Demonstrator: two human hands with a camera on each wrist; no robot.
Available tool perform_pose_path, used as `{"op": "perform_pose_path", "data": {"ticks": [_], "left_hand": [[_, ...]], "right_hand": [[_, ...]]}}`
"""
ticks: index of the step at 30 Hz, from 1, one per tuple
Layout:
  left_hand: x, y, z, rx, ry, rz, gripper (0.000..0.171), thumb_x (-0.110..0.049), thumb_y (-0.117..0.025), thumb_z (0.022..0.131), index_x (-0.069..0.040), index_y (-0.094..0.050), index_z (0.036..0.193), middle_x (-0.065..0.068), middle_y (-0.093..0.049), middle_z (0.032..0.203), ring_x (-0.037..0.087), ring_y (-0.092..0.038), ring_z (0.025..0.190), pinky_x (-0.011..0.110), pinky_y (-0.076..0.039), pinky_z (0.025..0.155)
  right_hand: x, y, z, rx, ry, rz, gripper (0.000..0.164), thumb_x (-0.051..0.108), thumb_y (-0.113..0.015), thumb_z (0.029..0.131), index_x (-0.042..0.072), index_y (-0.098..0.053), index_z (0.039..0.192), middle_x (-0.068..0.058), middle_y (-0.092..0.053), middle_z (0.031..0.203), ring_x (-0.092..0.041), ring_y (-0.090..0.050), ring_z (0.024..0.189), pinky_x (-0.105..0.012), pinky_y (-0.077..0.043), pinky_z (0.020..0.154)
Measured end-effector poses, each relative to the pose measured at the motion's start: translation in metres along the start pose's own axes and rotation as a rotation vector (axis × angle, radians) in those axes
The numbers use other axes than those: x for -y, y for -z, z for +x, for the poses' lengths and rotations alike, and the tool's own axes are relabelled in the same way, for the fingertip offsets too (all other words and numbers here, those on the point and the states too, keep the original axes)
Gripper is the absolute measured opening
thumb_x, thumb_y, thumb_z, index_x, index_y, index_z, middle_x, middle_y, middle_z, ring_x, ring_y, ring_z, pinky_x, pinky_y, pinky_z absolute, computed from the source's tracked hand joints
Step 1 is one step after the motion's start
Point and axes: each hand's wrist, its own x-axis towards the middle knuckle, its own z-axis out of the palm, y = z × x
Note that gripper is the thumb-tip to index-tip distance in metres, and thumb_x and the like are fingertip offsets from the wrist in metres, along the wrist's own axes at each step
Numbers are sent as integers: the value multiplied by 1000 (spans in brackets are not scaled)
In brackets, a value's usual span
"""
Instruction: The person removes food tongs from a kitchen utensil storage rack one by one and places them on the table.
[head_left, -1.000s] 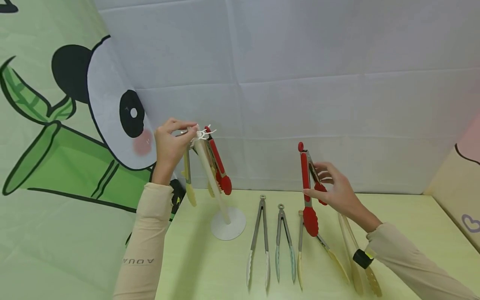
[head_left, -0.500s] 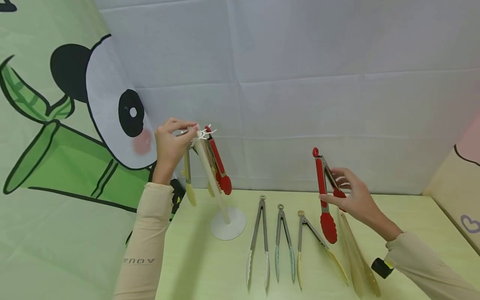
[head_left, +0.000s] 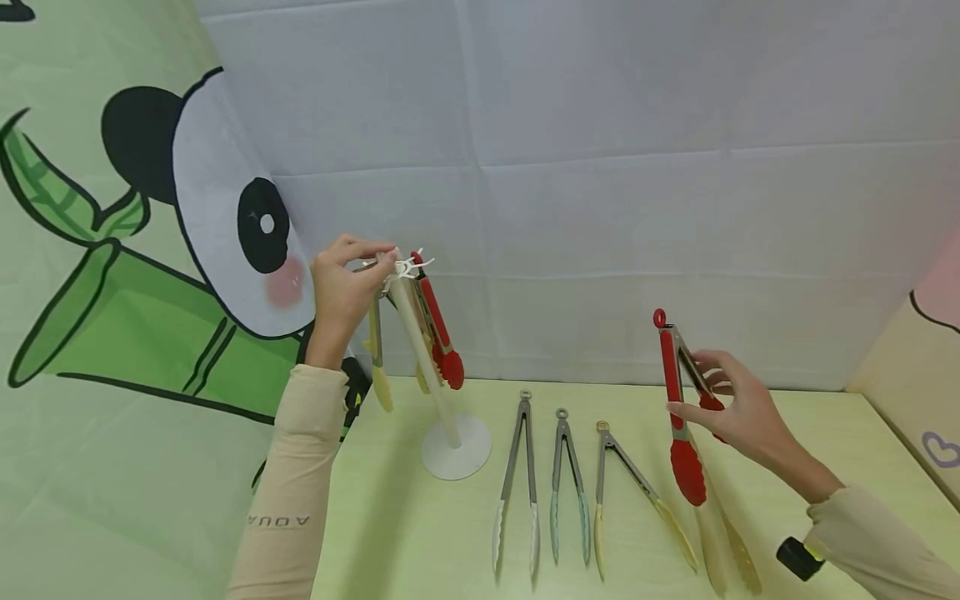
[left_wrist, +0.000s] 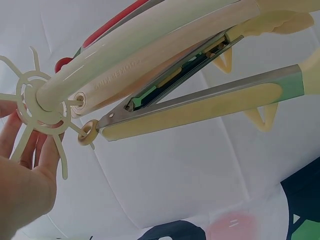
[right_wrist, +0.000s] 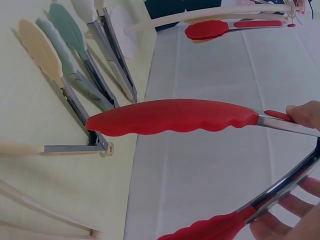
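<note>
In our right hand [head_left: 738,408] we hold the red tongs [head_left: 672,375], legs spread, over the table [head_left: 457,542]; with our left hand [head_left: 345,292] we pinch the stand [head_left: 414,329] at its top, where other tongs [head_left: 452,368] hang.

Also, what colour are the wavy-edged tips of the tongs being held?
Red; the right wrist view shows the tongs' tips best.

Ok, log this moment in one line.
left hand: holds hooked stand; right hand: holds red tongs, off table; hanging: second red tongs, yellow tongs; lying: teal-tipped tongs, others
</note>
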Motion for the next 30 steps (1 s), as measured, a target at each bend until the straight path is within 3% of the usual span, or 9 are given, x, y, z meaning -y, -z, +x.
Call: {"op": "perform_pose_path", "data": {"ticks": [8, 16, 30], "left_hand": [[0, 8, -1, 5, -19, -8, 20, -9, -65, 77, 6, -68, 89, 20, -53, 84, 30, -49, 85, 21, -47, 71], [3, 15, 0, 6, -9, -19, 19, -8, -66, 76, 7, -68, 89, 18, -53, 83, 27, -48, 84, 22, -48, 70], [4, 24, -3, 20, -6, -26, 19, -7, -65, 76, 7, -68, 89, 18, -53, 84, 17, -48, 80, 22, -48, 69]], "right_hand": [[-2, 8, -11, -16, -20, -48, 63, 30, -74, 70, 11, -43, 122, -5, -49, 100, -28, -50, 86, -40, -41, 68], [-3, 12, -22, -56, -85, -110, 63, 32, -75, 67, 14, -45, 119, -3, -50, 100, -24, -50, 81, -27, -41, 62], [-10, 22, -58, -111, -165, -187, 62, 34, -74, 68, 10, -45, 118, -6, -48, 97, -14, -46, 70, -25, -38, 51]]}}
